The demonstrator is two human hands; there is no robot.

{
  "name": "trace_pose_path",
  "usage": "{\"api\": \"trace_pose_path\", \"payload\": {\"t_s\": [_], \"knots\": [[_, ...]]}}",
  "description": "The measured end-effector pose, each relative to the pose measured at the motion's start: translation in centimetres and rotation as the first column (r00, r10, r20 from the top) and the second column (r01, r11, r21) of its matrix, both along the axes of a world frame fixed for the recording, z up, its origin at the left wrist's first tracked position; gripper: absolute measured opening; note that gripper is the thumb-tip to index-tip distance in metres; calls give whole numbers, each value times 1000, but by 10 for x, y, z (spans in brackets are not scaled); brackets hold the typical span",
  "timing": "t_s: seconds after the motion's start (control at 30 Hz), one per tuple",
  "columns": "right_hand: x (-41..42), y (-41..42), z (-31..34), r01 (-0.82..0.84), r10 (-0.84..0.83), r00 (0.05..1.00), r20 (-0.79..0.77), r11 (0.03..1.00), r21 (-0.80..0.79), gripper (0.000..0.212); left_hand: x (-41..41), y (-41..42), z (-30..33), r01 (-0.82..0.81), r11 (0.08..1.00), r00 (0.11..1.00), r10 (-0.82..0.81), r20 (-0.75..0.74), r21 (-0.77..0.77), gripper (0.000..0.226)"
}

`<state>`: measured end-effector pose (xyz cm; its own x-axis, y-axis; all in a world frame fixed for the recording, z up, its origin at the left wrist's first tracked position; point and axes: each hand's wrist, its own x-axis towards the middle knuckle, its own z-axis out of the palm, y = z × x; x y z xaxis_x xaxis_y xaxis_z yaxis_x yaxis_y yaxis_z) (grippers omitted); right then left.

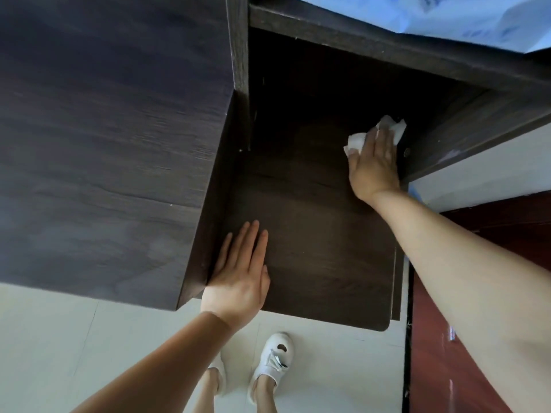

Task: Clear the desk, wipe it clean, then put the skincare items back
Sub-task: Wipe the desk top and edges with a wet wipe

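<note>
The counter [313,234] is a dark brown wood-grain board with a rounded near corner, lying flat and low beside a taller cabinet of the same dark wood on its left. Its surface shows bare, with faint streaks across the grain. A white crumpled tissue [357,140] lies pressed against the counter at its far right corner, close to the dark side panel there. The tissue is bunched into uneven folds, part of it covered, with its edges poking out above and to the left.
</note>
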<state>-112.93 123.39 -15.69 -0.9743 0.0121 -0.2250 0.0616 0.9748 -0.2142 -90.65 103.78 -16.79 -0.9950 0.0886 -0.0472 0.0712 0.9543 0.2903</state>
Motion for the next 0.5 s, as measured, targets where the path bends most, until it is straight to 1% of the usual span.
{"api": "trace_pose_path", "payload": {"t_s": [0.03,0.07,0.1,0.13,0.17,0.2,0.27,0.3,0.33,0.37,0.4,0.43,0.47,0.5], "knots": [[-2,-11,-1,68,-69,997,26,997,25,62,0,0,0,1,1000,1000,-1,1,-1,51],[-5,-29,-1,101,-102,994,33,994,34,63,1,0,0,2,1000,1000,-2,1,-4,51],[-8,-51,-1,82,-82,996,23,996,23,62,1,0,1,1,1000,1000,-1,-3,-8,51],[-11,-75,-3,7,-6,1000,4,1000,-21,61,0,-1,0,0,1000,1000,0,-7,-13,50],[-13,-97,-2,-96,96,995,-5,990,-100,59,0,0,0,-1,1000,1000,1,-10,-18,50],[-15,-119,-4,-203,203,979,-18,961,-185,56,1,0,-1,-1,1000,1000,1,-10,-21,50],[-21,-139,-1,-425,438,899,-22,857,-290,52,1,0,-2,3,1000,1000,-3,-8,-9,51],[-24,-139,2,-433,464,885,-24,804,-408,53,1,0,-3,5,1000,1000,-5,-7,-4,51],[-28,-131,1,-434,460,885,-70,763,-479,55,1,0,-3,5,1000,1000,-5,-7,-4,51],[-27,-122,4,-415,413,903,-114,776,-475,59,1,0,-4,5,1000,1000,-5,-10,-8,51],[-24,-113,7,-401,370,916,-154,843,-358,62,1,0,-4,4,1000,1000,-5,-13,-11,51],[-25,-102,6,-347,299,932,-204,897,-272,61,1,0,-3,4,1000,1000,-4,-12,-11,51],[-24,-94,4,-285,230,941,-248,933,-219,55,1,0,-3,5,1000,1000,-5,-8,-10,51],[-26,-94,2,-247,191,948,-255,946,-210,49,1,0,-3,5,1000,1000,-5,-5,-11,51]]}}
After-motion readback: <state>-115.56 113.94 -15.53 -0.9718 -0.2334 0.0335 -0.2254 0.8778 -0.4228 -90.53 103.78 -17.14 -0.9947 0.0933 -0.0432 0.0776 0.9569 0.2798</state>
